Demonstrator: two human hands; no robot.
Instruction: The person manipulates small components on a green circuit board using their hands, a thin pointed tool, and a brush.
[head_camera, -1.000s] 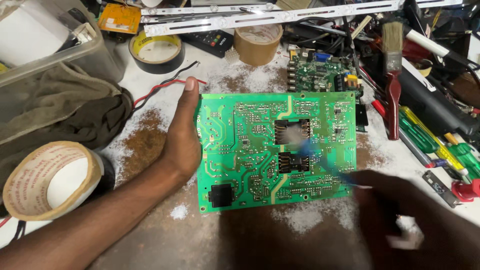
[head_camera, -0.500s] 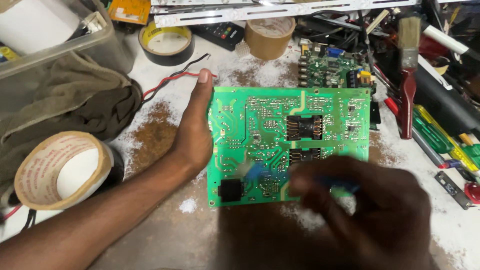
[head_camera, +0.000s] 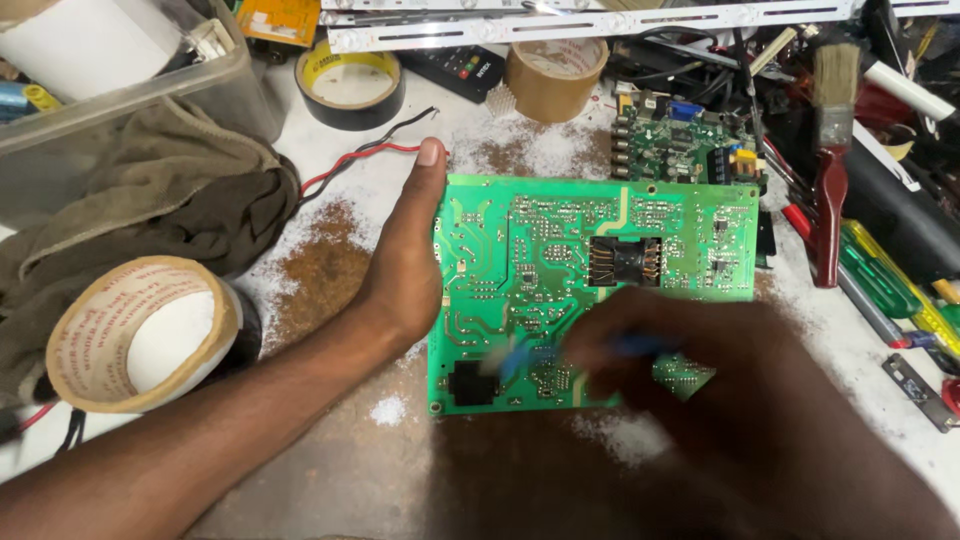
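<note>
A green circuit board (head_camera: 540, 240) lies solder side up on the stained white bench. My left hand (head_camera: 405, 265) presses against the board's left edge, fingers straight, thumb tucked under. My right hand (head_camera: 700, 370) is blurred with motion over the board's lower part and grips a small blue-handled brush (head_camera: 520, 358) whose pale bristles touch the board near a black square cut-out. White dust lies around the board.
A second small green board (head_camera: 685, 150) sits behind. A red-handled paintbrush (head_camera: 828, 190) and screwdrivers (head_camera: 890, 285) lie at right. Tape rolls: brown (head_camera: 555, 75), black (head_camera: 350, 85), large pale one (head_camera: 140, 330). A grey-green cloth (head_camera: 150, 210) and clear bin (head_camera: 120, 90) at left.
My right hand with the brush has moved left and down across the board, from the middle right toward the lower left. My left hand stays on the board's edge.
</note>
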